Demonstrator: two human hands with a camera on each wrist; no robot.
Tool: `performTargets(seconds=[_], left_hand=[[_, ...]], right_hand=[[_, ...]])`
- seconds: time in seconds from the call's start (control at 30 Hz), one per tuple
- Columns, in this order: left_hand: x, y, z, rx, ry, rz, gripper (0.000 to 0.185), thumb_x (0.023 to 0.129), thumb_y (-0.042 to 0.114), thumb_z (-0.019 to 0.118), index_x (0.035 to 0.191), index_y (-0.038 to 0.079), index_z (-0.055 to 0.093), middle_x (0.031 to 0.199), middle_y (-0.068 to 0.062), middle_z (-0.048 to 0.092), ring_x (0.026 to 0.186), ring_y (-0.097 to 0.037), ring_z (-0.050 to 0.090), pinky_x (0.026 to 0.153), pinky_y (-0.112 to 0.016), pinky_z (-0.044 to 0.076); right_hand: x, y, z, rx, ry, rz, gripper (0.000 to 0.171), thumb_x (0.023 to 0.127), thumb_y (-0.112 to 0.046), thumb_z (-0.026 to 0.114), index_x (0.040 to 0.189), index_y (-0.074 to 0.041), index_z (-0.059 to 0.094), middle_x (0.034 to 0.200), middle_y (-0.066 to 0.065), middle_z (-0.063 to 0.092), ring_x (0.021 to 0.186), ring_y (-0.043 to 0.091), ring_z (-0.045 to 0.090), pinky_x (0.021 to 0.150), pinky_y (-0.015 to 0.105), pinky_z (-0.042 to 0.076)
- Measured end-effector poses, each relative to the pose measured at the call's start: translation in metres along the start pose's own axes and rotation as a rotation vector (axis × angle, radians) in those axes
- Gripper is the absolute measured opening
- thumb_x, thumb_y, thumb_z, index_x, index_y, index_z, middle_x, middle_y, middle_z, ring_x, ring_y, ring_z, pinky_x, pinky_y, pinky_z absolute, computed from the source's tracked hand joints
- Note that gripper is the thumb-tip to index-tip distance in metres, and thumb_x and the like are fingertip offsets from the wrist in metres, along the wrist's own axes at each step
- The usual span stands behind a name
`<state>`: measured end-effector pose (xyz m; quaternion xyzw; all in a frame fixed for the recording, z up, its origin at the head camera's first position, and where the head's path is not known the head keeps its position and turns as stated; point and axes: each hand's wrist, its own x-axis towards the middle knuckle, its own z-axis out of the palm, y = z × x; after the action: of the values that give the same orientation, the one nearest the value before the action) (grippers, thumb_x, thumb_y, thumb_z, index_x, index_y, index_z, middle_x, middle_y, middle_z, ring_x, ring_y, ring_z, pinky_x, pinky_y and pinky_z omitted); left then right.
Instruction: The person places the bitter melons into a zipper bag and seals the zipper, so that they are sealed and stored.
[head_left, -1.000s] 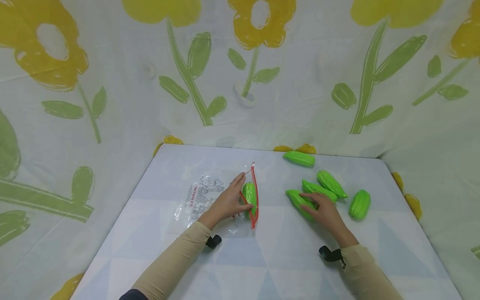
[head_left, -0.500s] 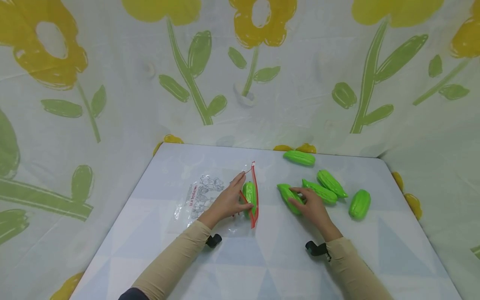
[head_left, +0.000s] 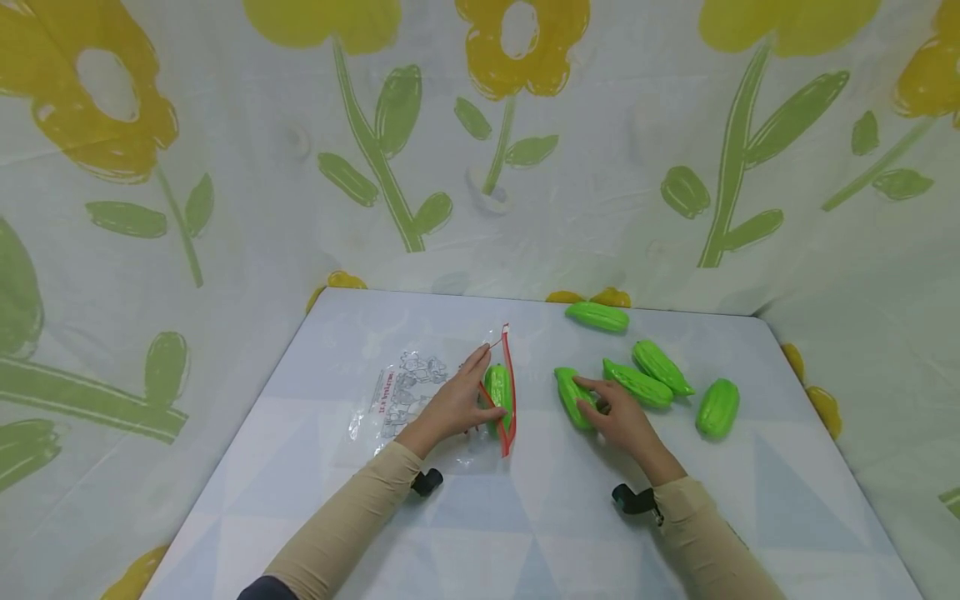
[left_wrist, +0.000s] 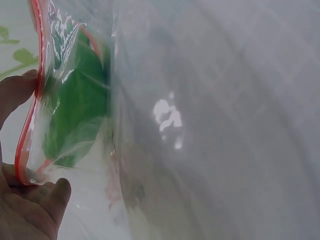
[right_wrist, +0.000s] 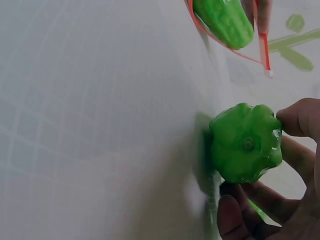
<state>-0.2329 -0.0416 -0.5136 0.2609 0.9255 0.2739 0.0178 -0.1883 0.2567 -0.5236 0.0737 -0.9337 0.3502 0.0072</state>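
My left hand (head_left: pixel 453 408) holds the mouth of a clear zip bag (head_left: pixel 405 396) with a red zip edge, fingers and thumb spread along it. The bag lies on the table, its mouth parted to the right. Inside near the mouth lies a green ribbed gourd (head_left: pixel 497 392), blurred through the plastic in the left wrist view. Right of the bag, my right hand (head_left: pixel 622 421) grips another green gourd (head_left: pixel 572 398) between thumb and fingers. In the right wrist view that gourd's lobed end (right_wrist: pixel 246 142) faces the camera, low at the table.
Several more gourds lie to the right: a close pair (head_left: pixel 637 385), one farther right (head_left: pixel 717 408), and one by the back edge (head_left: pixel 597 317). A flower-printed curtain (head_left: pixel 585 167) surrounds the white and pale blue table (head_left: pixel 525 517).
My right hand has moved left with the gourd, away from the pair, and the gourd has turned slightly. The left hand and bag have stayed in place.
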Motion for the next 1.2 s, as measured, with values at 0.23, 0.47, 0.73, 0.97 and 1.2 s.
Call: performTargets(seconds=[0.23,0.47,0.73,0.97,1.2], left_hand=[[-0.0001,-0.0001,-0.0009,-0.006,0.005,0.003,0.108,0.072,0.053,0.073,0.15,0.011,0.012,0.156,0.003,0.006,0.138,-0.019,0.026,0.103,-0.035,0.039],[0.0001,-0.0006,-0.0009,-0.006,0.009,0.008,0.108,0.072,0.052,0.073,0.15,0.009,0.013,0.156,0.001,0.006,0.137,-0.02,0.027,0.102,-0.036,0.04],[0.0,-0.0014,-0.0007,-0.006,0.016,0.005,0.107,0.071,0.052,0.074,0.149,0.007,0.015,0.156,0.0,0.008,0.137,-0.02,0.027,0.101,-0.036,0.041],[0.0006,-0.0017,-0.0004,0.009,0.012,0.005,0.108,0.072,0.054,0.072,0.15,0.01,0.012,0.156,0.003,0.005,0.138,-0.019,0.024,0.103,-0.035,0.038],[0.0014,-0.0016,0.0001,0.004,0.023,0.019,0.107,0.072,0.052,0.074,0.149,0.005,0.016,0.156,-0.001,0.009,0.138,-0.019,0.023,0.104,-0.036,0.036]], right_hand=[[-0.0014,-0.0019,-0.0014,0.018,-0.065,0.004,0.049,0.089,-0.039,0.059,0.136,-0.031,0.047,0.124,0.006,0.056,0.094,0.021,0.056,0.074,0.037,0.05],[-0.0017,-0.0017,-0.0022,0.059,-0.082,0.022,0.051,0.087,-0.045,0.06,0.134,-0.033,0.046,0.13,0.009,0.053,0.094,0.024,0.059,0.066,0.032,0.05],[-0.0018,0.0008,-0.0012,0.054,-0.096,0.043,0.046,0.09,-0.044,0.056,0.134,-0.035,0.046,0.131,0.01,0.052,0.095,0.023,0.059,0.063,0.03,0.05],[-0.002,0.0005,-0.001,0.084,-0.11,0.059,0.045,0.091,-0.041,0.056,0.135,-0.037,0.044,0.132,0.011,0.051,0.093,0.023,0.059,0.062,0.028,0.049],[-0.0003,0.0059,0.0015,0.156,-0.109,0.029,0.045,0.091,-0.04,0.057,0.134,-0.036,0.045,0.133,0.012,0.051,0.092,0.024,0.059,0.064,0.029,0.049]])
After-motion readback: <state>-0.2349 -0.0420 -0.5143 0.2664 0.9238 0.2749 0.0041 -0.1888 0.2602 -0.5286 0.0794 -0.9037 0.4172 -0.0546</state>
